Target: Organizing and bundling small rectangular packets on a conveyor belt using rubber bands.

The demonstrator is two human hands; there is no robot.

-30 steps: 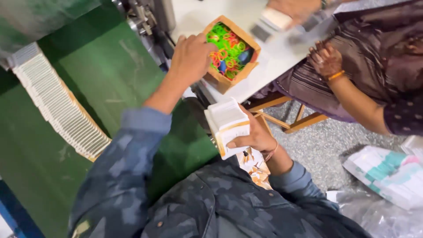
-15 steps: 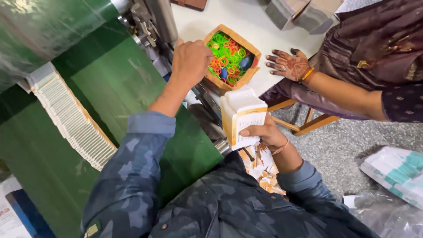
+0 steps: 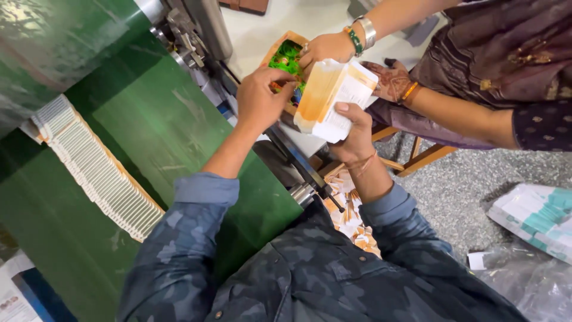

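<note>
Stack of orange-and-white flat cartons (image 3: 333,101) tilted above the white worktop (image 3: 262,30); right hand (image 3: 354,134) grip clenched around it; left hand (image 3: 259,101) fingers pinched at the open box of coloured bands (image 3: 285,59); what they hold cannot be told.

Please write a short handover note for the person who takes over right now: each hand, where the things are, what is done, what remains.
Left hand: fingers reach into the small wooden box of colourful rubber bands on the white table; whether it has a band cannot be told.
Right hand: firm grip on a stack of white and orange packets, held beside the box.
A co-worker's hand also rests at the box.
Done: a long row of packets lies on the green conveyor.
Left: no band shows on the held stack yet.
</note>
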